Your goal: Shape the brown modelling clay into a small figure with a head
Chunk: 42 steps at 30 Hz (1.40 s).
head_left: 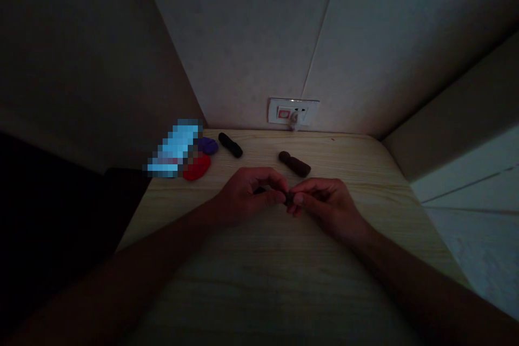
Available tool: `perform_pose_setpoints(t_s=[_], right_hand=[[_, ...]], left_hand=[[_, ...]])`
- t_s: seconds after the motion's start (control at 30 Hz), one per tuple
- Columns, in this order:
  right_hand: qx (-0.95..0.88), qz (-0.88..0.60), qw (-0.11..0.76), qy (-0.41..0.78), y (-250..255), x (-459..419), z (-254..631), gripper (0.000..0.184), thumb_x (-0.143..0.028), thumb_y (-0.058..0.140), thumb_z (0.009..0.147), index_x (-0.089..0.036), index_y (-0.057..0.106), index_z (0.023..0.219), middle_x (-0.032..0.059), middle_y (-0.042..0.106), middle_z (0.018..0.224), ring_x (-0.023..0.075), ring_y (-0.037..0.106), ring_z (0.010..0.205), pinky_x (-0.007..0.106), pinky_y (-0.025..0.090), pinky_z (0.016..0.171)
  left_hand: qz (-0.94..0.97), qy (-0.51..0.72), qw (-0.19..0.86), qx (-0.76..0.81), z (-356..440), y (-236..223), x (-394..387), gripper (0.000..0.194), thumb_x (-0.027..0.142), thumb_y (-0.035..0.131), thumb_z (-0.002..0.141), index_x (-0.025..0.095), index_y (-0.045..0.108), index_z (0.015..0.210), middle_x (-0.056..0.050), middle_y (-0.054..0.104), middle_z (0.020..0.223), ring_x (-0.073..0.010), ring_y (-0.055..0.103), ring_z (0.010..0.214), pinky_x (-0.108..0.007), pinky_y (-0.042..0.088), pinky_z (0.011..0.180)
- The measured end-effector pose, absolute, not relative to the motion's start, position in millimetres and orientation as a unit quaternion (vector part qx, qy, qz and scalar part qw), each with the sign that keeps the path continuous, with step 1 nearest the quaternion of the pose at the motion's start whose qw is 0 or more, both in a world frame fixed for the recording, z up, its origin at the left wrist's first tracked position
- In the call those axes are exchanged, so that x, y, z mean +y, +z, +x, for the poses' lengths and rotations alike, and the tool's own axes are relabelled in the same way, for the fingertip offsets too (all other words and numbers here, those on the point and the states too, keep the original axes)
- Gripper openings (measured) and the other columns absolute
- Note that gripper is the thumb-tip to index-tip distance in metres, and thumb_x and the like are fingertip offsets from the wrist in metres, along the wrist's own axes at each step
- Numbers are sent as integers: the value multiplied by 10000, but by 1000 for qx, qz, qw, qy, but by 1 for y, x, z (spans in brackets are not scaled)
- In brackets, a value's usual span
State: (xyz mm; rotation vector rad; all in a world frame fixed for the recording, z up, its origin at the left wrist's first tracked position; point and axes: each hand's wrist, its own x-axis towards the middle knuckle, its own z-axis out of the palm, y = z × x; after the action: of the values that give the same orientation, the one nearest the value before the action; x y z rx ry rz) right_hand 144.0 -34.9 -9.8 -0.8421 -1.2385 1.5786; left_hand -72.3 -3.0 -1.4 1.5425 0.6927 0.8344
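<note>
My left hand (247, 194) and my right hand (324, 203) meet over the middle of a light wooden table (284, 281). Both pinch a small dark lump (288, 198) between their fingertips; in the dim light it looks like brown clay. Just behind the hands lies a brown roll of the same stuff (294, 164). Further left lie a black roll (230, 145), a purple lump (207, 145) and a red lump (197, 167).
A blurred light-blue object (175, 148) sits at the table's back left corner. A wall socket with a plug (292, 112) is on the wall behind the table. Walls close in at left and back. The table's right edge drops to a pale floor (478, 216).
</note>
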Motion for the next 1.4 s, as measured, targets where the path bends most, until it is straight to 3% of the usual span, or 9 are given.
perform_pose_setpoints(t_s=[0.43, 0.73, 0.83, 0.93, 1.07, 1.2, 1.4], right_hand=[[-512, -368, 466, 620, -6, -36, 138, 199, -352, 883, 826, -190, 768, 833, 4, 784, 683, 119, 732, 576, 230, 628, 609], [-520, -364, 472, 611, -11, -35, 141, 200, -305, 927, 761, -205, 776, 845, 5, 800, 711, 145, 766, 612, 253, 654, 628], [-545, -382, 490, 563, -10, -38, 141, 234, -290, 922, 769, -247, 796, 961, -1, 805, 759, 143, 760, 620, 248, 652, 616], [-594, -397, 498, 491, -8, -42, 140, 359, -296, 930, 760, -289, 807, 1098, 22, 827, 893, 181, 787, 746, 300, 680, 720], [-624, -417, 505, 427, -7, -45, 140, 249, -290, 897, 800, -273, 833, 1039, 50, 842, 973, 207, 798, 822, 335, 685, 785], [-572, -420, 505, 490, -4, -43, 141, 193, -317, 889, 810, -248, 828, 980, 32, 843, 816, 191, 801, 688, 303, 689, 678], [-532, -398, 493, 561, -4, -39, 140, 181, -324, 911, 780, -236, 825, 913, 25, 843, 768, 173, 803, 649, 265, 677, 635]], left_hand=[[656, 359, 574, 333, -68, -4, -3, 83, 236, 776, 831, 170, 752, 875, -20, 752, 810, -147, 669, 757, -269, 512, 723], [627, 372, 595, 339, -64, -1, -6, 102, 262, 737, 857, 165, 707, 866, -13, 718, 782, -134, 654, 707, -249, 525, 677], [613, 387, 596, 345, -63, -3, -7, 117, 264, 751, 853, 165, 702, 890, -24, 737, 815, -141, 677, 728, -257, 546, 685], [596, 404, 602, 346, -62, -6, -8, 138, 260, 767, 851, 173, 700, 935, -30, 769, 864, -150, 713, 771, -269, 572, 722], [611, 415, 575, 350, -62, -9, -10, 140, 257, 792, 845, 182, 724, 941, -27, 789, 854, -154, 740, 787, -270, 578, 740], [607, 424, 573, 350, -63, -8, -11, 269, 223, 857, 774, 191, 759, 1022, -44, 825, 928, -189, 775, 868, -291, 603, 772], [624, 437, 528, 376, -64, -5, -14, 185, 197, 871, 759, 201, 815, 935, -46, 842, 922, -202, 794, 864, -302, 627, 783]])
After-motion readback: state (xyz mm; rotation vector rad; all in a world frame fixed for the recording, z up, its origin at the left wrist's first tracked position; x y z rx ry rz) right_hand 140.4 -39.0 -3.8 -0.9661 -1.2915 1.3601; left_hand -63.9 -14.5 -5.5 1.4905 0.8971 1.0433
